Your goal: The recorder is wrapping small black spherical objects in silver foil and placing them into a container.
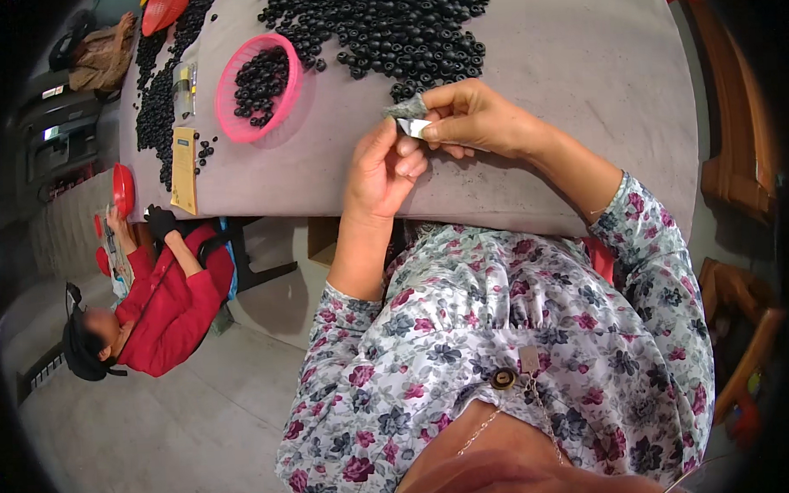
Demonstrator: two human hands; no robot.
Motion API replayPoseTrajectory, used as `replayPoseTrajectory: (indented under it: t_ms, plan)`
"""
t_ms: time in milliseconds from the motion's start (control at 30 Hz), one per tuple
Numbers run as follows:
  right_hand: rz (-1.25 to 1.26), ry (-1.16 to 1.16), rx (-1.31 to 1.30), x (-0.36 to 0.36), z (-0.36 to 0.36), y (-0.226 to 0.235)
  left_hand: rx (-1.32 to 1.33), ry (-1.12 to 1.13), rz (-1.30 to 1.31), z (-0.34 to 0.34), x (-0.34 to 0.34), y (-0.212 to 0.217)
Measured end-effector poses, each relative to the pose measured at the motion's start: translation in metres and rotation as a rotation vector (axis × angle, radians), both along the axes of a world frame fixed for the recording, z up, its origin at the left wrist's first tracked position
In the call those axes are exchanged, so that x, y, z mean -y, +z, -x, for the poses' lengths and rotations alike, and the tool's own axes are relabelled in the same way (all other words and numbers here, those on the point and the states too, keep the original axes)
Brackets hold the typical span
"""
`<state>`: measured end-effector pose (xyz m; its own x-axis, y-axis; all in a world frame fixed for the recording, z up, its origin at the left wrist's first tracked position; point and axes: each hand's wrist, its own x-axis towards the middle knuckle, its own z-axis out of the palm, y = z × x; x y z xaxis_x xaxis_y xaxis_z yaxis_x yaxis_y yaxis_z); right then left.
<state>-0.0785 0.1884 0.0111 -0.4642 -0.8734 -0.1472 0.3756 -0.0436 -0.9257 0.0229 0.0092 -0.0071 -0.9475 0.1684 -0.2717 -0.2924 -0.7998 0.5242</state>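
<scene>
- Head view: a small grey, fuzzy piece (405, 106) with a white strip (415, 127) under it sits right between the two hands, above the near edge of the grey table (580, 83).
- The right hand (473, 118) pinches this piece from the right, thumb and fingertips closed on it, the other fingers curled in.
- The left hand (385, 169) comes up from below, its fingers bent and its fingertips touching the white strip's lower left end; it grips the strip lightly, not a full fist.
- Both hands meet at the piece, touching one another there.
- Just beyond the hands lies a broad heap of small black round parts (387, 25), its near edge close to the right hand's knuckles.
- Left of the heap stands a pink basket (294, 72) with more black parts inside, well apart from the hands.
- Further left a second spread of black parts (157, 107) runs along the table, with a yellow flat packet (184, 167) beside it.
- On the floor at the far left a person in red (166, 298) sits holding a red bowl (124, 188).
</scene>
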Motion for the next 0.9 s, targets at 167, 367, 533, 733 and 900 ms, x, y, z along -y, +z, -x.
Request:
replayPoseTrajectory:
  t_ms: [167,367,533,733,900]
  plan:
    - [0.029,-0.057,0.108,0.001,0.004,-0.008,0.048,0.041,-0.04,0.001,0.004,0.006]
    - [0.109,-0.111,0.194,0.003,0.008,-0.015,0.066,0.321,-0.077,0.047,0.106,0.039]
    - [0.133,-0.138,0.252,0.001,0.012,-0.017,-0.003,0.327,0.444,0.054,0.091,0.032]
    - [0.153,-0.163,0.238,0.002,0.009,-0.015,-0.157,0.345,1.436,0.029,0.02,-0.01]
    - [0.169,-0.173,0.237,0.003,0.008,-0.017,-0.261,0.248,1.772,0.024,0.011,0.007]
